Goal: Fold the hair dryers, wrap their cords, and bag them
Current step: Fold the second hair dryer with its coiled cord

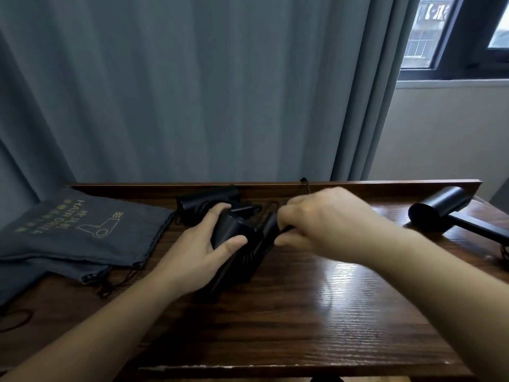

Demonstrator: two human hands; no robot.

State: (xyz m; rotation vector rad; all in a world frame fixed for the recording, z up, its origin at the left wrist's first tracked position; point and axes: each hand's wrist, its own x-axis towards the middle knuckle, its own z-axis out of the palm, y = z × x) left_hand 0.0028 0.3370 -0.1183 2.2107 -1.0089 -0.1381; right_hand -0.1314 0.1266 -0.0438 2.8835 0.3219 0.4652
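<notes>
Most of the frame is a heavy grey-blue pleated curtain (192, 86), hanging from the top edge down behind the desk. Upper right there's a dark-framed window (451, 37) with daylight and some blurry buildings outside, and below it a plain pale grey wall (446, 133) under a light sill. The bottom half is a dark brown wood-grain desk (316, 312) with a raised lip along its back edge. The glossy top catches a bright window reflection right of centre. The near edge looks a bit chipped.
</notes>
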